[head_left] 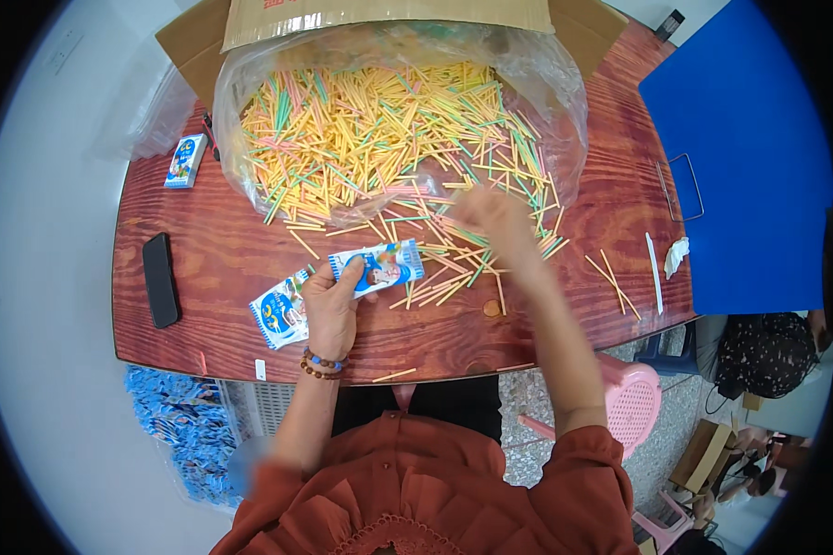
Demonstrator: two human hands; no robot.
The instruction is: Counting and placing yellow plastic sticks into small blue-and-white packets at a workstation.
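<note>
Nearest of all, a rusty red blouse [407, 481] with ruffles and puffy sleeves. Next, two bare arms, both reaching forward over a shiny red-brown table [222, 277]. On the left wrist, beads [322, 365], brown with some blue. Left hand [331, 301] up over the near part of the table, thumb on top of a small blue and white packet [393, 266], other fingers curled underneath. A pinch, with most of the packet poking out to the right of the thumb. Right arm stretched a bit farther out. Right hand [498, 224] all blurry, to the right of the packet and a little farther away, over the near edge of a big spread of thin sticks [352, 139] in yellow, pink and green. Too smudgy to tell: fingers spread, pressed together or pinching a stick. Just left of the left hand, flat on the table, another packet [273, 313], partly hidden by the hand. Farther left, a black phone [161, 280]. Past both hands, a big clear bag [569, 139] with sticks heaped inside and spilling out toward the hands. Farthest across the table, behind the bag, a brown cardboard box [389, 23] with flaps open.
</note>
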